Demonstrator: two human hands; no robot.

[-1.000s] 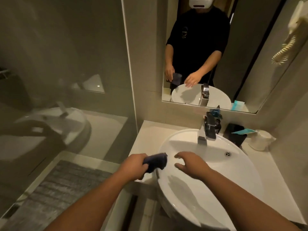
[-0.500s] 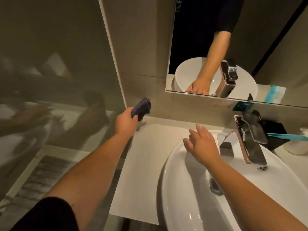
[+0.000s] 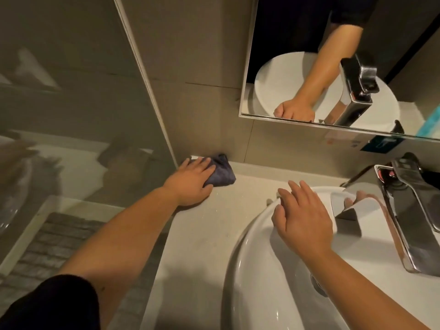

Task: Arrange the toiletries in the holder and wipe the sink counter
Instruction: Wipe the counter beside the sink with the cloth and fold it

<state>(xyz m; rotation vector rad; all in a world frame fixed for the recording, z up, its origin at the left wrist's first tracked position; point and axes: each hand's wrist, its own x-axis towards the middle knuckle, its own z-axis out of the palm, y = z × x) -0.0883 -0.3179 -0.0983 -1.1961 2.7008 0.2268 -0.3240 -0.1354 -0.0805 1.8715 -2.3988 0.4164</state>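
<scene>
My left hand [image 3: 190,181] presses a dark blue cloth [image 3: 221,172] flat onto the pale sink counter [image 3: 209,234], in the far left corner where the wall meets the glass panel. My right hand [image 3: 302,216] rests with fingers spread on the far left rim of the white round basin [image 3: 257,282] and holds nothing. A chrome faucet [image 3: 404,210] stands just right of that hand. The toiletries and the holder are hidden, apart from a dark edge behind the faucet.
A mirror [image 3: 309,55] hangs on the wall above the basin. A glass panel [image 3: 71,103] closes off the left side of the counter, with a grey mat [image 3: 47,246] on the floor behind it.
My left hand has moved from in front of the basin to the back left corner and lowered the cloth onto the counter. My right hand shifted to the basin's far rim. The view tilted down.
</scene>
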